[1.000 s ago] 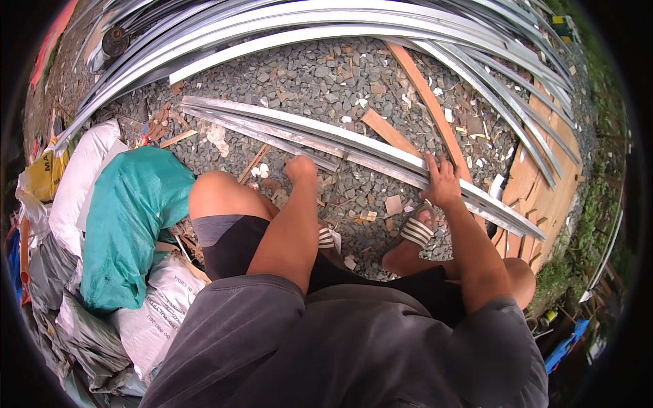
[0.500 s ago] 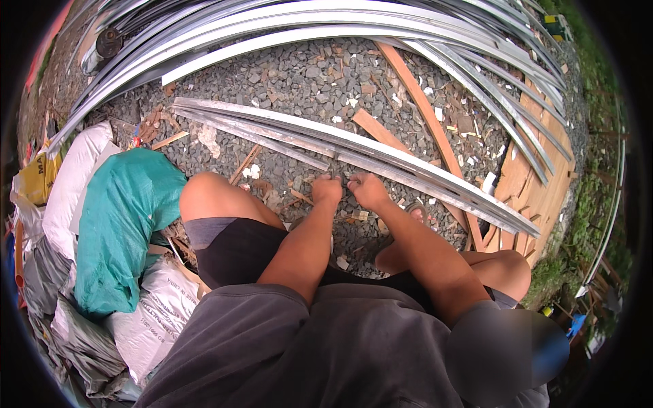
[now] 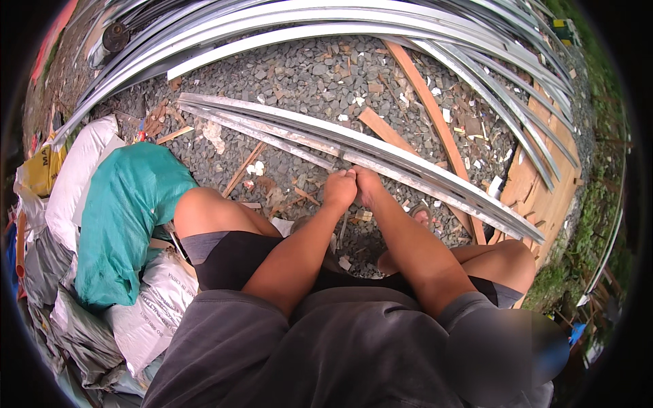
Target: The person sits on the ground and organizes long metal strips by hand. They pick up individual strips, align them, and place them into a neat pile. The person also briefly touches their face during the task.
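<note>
Both fists side by side, left hand (image 3: 338,190) and right hand (image 3: 367,185), curled shut at near edge of metal strip (image 3: 408,173) (grasp itself hidden). Strip runs upper-left to lower-right across gravel (image 3: 299,75), equally near both.

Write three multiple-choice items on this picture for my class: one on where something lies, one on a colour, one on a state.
1. Where are the two hands?
A. side by side on the long metal strips by the knees
B. on the white sacks
C. on the wooden boards at the right

2. What colour is the cloth lying on the sacks?
A. red
B. teal green
C. black

3. How are the hands held?
A. flat and spread
B. closed into fists, knuckles together
C. hanging at the sides

Answers: 1 A, the left hand and right hand sit on the metal strips lying on the gravel. 2 B, the cloth on the white sacks is teal green. 3 B, the fingers of both hands are curled in and the hands touch each other.
</note>
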Demonstrator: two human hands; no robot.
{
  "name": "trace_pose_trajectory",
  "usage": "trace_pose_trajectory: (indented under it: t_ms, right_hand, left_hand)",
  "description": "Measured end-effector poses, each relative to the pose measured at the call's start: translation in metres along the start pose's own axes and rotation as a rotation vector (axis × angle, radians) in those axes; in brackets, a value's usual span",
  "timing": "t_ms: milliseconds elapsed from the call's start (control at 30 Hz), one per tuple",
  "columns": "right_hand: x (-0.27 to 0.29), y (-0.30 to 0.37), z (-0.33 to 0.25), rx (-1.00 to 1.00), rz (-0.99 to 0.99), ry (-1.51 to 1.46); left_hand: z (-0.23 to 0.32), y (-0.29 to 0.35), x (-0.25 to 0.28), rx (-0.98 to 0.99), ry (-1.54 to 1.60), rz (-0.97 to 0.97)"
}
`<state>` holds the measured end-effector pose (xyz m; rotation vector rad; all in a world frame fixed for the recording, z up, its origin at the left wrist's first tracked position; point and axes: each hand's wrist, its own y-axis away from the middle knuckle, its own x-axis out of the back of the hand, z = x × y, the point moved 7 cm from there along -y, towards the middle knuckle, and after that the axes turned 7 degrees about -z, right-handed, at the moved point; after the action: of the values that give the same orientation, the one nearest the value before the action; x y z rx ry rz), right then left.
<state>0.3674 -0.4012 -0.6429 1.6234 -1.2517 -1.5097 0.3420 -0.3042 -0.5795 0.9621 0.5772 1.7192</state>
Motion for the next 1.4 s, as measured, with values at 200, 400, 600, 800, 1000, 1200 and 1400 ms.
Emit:
trace_pose_trajectory:
  t_ms: [200,400,600,800,1000,1200,1400]
  right_hand:
    - [-0.006,0.042,-0.02,0.135,0.128,0.208]
    - [-0.021,0.083,-0.079,0.398,0.256,1.107]
    - [-0.022,0.094,-0.085,0.389,0.254,1.429]
    - [-0.034,0.104,-0.084,0.387,0.253,1.641]
    - [-0.056,0.104,-0.081,0.421,0.217,1.728]
    - [-0.079,0.105,-0.08,0.646,0.151,1.93]
    - [-0.097,0.089,-0.07,0.636,0.072,2.277]
  left_hand:
    - [0.001,0.011,0.025,0.092,-0.075,-0.011]
    - [0.032,0.03,0.022,0.046,-0.332,-0.13]
    - [0.032,0.021,0.008,-0.003,-0.566,-0.23]
    - [0.032,0.025,0.003,0.006,-0.639,-0.316]
    - [0.029,0.032,0.013,0.152,-0.662,-0.364]
    - [0.026,0.031,0.021,0.155,-0.557,-0.327]
    - [0.001,0.017,0.049,0.394,-0.016,0.012]
